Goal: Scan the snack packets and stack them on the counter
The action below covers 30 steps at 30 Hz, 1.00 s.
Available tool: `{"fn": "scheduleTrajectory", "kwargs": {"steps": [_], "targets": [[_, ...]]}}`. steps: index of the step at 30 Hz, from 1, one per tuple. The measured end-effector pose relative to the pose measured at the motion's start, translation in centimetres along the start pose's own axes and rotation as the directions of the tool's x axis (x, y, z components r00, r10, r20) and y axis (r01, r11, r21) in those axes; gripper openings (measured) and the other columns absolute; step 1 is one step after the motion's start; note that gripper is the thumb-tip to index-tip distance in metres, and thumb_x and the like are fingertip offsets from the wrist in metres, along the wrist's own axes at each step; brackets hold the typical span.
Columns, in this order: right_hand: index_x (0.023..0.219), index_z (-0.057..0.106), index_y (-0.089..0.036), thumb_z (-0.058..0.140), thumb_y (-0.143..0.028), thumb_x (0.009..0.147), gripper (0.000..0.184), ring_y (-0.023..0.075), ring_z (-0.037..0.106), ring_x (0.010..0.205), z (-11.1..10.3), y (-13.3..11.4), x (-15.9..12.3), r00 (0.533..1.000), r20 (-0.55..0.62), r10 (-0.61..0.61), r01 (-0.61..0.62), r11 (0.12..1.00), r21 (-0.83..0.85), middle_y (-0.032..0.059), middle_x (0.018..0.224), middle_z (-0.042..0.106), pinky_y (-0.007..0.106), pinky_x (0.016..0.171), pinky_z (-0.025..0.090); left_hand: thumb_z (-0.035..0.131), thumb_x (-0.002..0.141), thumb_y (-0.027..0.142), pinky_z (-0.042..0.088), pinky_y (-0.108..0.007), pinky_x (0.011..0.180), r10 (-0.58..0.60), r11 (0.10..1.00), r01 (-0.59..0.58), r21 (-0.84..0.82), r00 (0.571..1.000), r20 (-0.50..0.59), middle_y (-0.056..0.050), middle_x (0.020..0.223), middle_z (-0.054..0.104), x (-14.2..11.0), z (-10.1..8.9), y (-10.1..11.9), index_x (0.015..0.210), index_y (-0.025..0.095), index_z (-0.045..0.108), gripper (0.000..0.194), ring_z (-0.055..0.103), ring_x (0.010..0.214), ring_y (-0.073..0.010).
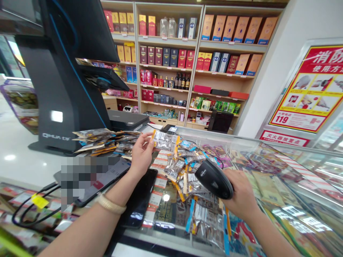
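My left hand [142,153] pinches one end of a small snack packet [166,141], clear and silvery with orange edges, just above the glass counter. In my right hand [241,192] is a black barcode scanner [214,178], its head tilted toward the middle, with fingers wrapped round a handle that is mostly hidden. Beneath the scanner lies a loose heap of similar packets [175,167] with orange and blue edges. More packets [206,221] rest nearer to me. Left of my left hand, another pile of packets [100,141] is stacked by the register's base.
A dark register stand [64,89] with screens rises on the left. A black phone [140,203] and a second device [107,178] with cables lie near my left forearm. The glass counter [171,217] shows goods beneath. Shelves of boxes [166,57] stand behind.
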State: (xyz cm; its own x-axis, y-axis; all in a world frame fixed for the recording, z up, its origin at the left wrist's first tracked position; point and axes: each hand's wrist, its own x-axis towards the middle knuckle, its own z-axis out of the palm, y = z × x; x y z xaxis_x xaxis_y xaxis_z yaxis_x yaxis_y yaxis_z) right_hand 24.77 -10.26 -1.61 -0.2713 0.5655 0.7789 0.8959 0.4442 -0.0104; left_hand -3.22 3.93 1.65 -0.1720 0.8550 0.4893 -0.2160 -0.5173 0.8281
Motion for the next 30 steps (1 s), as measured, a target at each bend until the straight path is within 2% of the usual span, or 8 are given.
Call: {"fn": "scheduleTrajectory", "kwargs": {"steps": [4,7,14,19,22,25,27,30], "targets": [[0.096,0.059,-0.02,0.05,-0.021,0.075,0.023,0.0203,0.059,0.073,0.0,0.0,0.1,1.0,-0.008,-0.003,0.003,1.0,0.0,0.0039,0.08,0.066,0.034,0.07,0.038,0.068,0.072,0.03,0.054,-0.023,0.052,0.046,0.999,-0.05,0.018,0.981,0.187,0.004,0.074,0.05,-1.1,0.7,0.2,0.104,0.02,0.054,0.037,0.054,0.064,-0.0111],[0.096,0.059,-0.02,0.049,-0.021,0.076,0.022,0.0195,0.059,0.073,-0.1,-0.2,0.2,1.0,-0.018,-0.005,0.005,1.0,-0.006,0.0038,0.081,0.066,0.033,0.07,0.037,0.067,0.073,0.029,0.055,-0.023,0.053,0.05,0.997,-0.062,0.035,0.963,0.264,0.003,0.075,0.048,-1.7,1.0,0.1,0.104,0.02,0.053,0.035,0.054,0.067,-0.0119],[0.091,0.06,-0.019,0.049,-0.024,0.077,0.018,0.0192,0.057,0.071,-0.1,-0.2,0.1,0.999,0.025,0.028,-0.028,1.0,-0.009,0.0038,0.077,0.064,0.033,0.07,0.037,0.067,0.074,0.032,0.057,-0.026,0.056,-0.012,0.997,-0.011,0.081,0.958,0.287,0.001,0.077,0.05,-2.0,1.1,0.1,0.106,0.019,0.055,0.036,0.057,0.073,-0.0148],[0.093,0.059,-0.02,0.049,-0.024,0.078,0.019,0.0195,0.058,0.072,-0.1,-0.1,0.1,1.0,0.015,0.023,-0.023,1.0,-0.006,0.0039,0.079,0.065,0.033,0.069,0.038,0.068,0.072,0.036,0.058,-0.028,0.057,-0.048,0.995,0.023,0.093,0.96,0.278,0.002,0.077,0.053,-2.1,1.1,0.2,0.106,0.019,0.057,0.039,0.057,0.072,-0.0148],[0.095,0.059,-0.02,0.049,-0.025,0.079,0.02,0.0201,0.06,0.073,-0.1,0.0,0.1,1.0,-0.009,0.011,-0.011,1.0,-0.011,0.0045,0.082,0.066,0.033,0.069,0.038,0.07,0.071,0.037,0.058,-0.028,0.06,-0.09,0.994,0.077,0.075,0.979,0.184,0.004,0.073,0.053,-1.8,1.0,-0.4,0.105,0.021,0.056,0.04,0.059,0.069,-0.0132],[0.096,0.059,-0.02,0.048,-0.026,0.081,0.019,0.0207,0.061,0.074,-0.1,0.0,0.0,1.0,-0.013,-0.003,0.002,1.0,-0.016,0.005,0.084,0.067,0.034,0.069,0.039,0.071,0.068,0.037,0.059,-0.032,0.069,-0.153,0.988,0.153,0.003,0.988,-0.01,0.004,0.074,0.057,-0.7,0.3,-1.2,0.094,0.019,0.058,0.034,0.06,0.071,-0.0122],[0.097,0.058,-0.021,0.048,-0.025,0.081,0.019,0.021,0.061,0.075,-0.1,0.1,0.0,1.0,-0.005,-0.003,0.003,1.0,-0.019,0.0053,0.085,0.067,0.034,0.07,0.039,0.071,0.069,0.033,0.059,-0.033,0.077,-0.145,0.989,0.136,-0.062,0.975,-0.171,0.001,0.079,0.06,0.5,-0.5,-1.5,0.084,0.017,0.06,0.025,0.062,0.077,-0.0123],[0.095,0.058,-0.021,0.048,-0.024,0.079,0.019,0.0204,0.06,0.073,0.0,0.1,-0.1,1.0,0.0,0.003,-0.003,1.0,-0.019,0.0046,0.082,0.067,0.034,0.068,0.039,0.066,0.071,0.025,0.056,-0.032,0.087,-0.056,0.994,0.013,-0.107,0.915,-0.4,-0.002,0.09,0.062,2.5,-2.2,-1.6,0.084,0.016,0.062,0.016,0.063,0.086,-0.012]]}}
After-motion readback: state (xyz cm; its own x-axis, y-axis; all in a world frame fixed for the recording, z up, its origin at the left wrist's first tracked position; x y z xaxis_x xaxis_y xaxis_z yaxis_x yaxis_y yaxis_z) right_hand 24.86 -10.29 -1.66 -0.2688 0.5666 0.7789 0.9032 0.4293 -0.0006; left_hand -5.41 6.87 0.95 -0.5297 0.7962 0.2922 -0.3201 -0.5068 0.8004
